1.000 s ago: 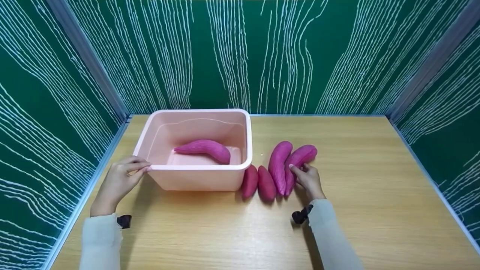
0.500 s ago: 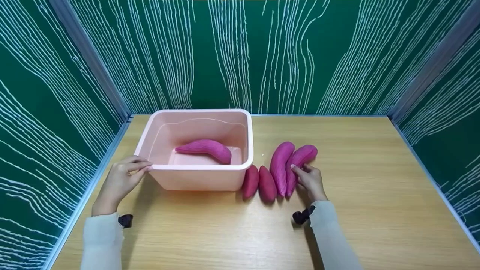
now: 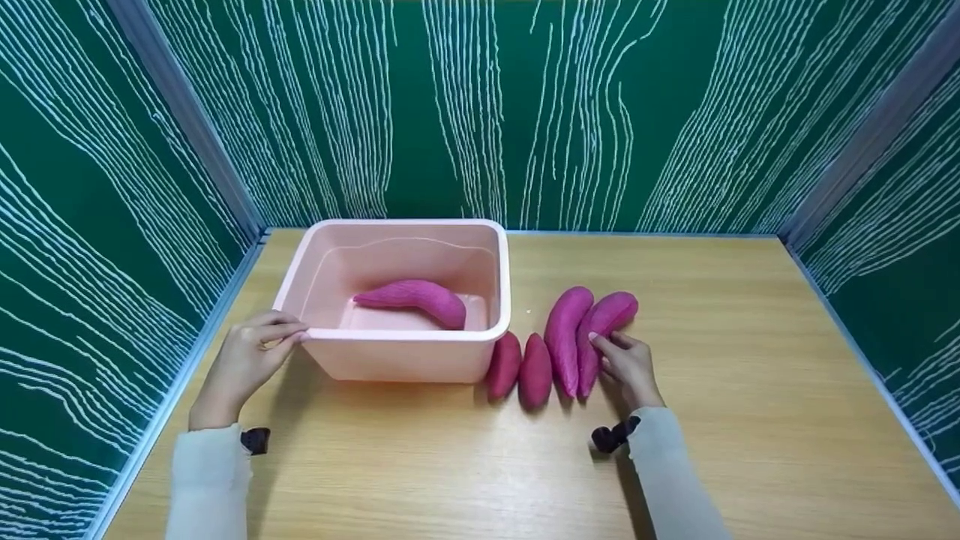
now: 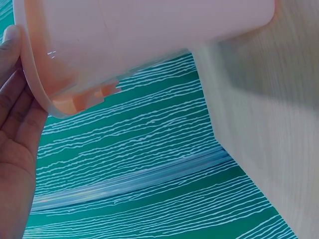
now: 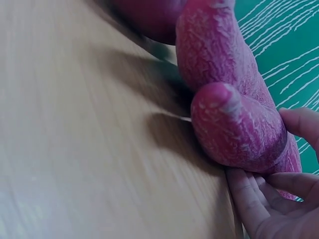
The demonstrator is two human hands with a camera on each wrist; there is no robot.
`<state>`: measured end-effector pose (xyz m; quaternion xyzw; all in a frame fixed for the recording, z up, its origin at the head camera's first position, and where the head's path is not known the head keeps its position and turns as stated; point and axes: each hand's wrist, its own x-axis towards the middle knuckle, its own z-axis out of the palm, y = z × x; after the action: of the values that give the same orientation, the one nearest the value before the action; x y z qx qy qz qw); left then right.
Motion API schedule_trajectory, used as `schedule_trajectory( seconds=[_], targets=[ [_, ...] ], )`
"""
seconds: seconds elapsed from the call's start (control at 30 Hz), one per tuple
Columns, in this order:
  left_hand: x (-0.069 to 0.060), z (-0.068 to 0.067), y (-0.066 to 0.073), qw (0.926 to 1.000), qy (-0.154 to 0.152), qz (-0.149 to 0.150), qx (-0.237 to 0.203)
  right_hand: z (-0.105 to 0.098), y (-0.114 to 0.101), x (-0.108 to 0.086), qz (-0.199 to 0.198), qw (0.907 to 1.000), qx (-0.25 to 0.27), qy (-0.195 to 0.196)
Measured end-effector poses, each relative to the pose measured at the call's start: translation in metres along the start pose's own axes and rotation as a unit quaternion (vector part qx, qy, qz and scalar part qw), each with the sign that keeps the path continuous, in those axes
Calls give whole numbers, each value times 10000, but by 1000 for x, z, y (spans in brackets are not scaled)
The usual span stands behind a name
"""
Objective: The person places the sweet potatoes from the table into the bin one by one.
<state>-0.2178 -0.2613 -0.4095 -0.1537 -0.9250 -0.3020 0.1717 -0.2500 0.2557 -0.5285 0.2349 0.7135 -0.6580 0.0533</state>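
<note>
A pink plastic bin stands at the left of the table, one purple sweet potato lying inside. My left hand pinches the bin's front left corner rim, thumb and fingers also on the rim in the left wrist view. Right of the bin lie two shorter red sweet potatoes and two long purple ones. My right hand grips the rightmost purple sweet potato, thumb on top and fingers low at its side; the right wrist view shows this potato against its neighbour.
The light wooden table is bordered by green walls with white wavy lines. The left red sweet potato lies close beside the bin's right side. Grey posts rise at the back corners.
Both hands keep their places on the rim and the potato. The whole head view has shifted slightly to the right; the two long purple sweet potatoes have moved very little.
</note>
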Motion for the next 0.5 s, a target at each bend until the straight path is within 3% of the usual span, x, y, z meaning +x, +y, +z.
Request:
schedule_trajectory(
  seconds=[0.3, 0.5],
  targets=[
    [0, 0, 0, 9999, -64, -92, -11, -9, -2, 0, 48, 10000, 0, -44],
    [1, 2, -2, 9994, 187, 300, 12, -16, -2, 0, 165, 9992, 133, -327]
  ],
)
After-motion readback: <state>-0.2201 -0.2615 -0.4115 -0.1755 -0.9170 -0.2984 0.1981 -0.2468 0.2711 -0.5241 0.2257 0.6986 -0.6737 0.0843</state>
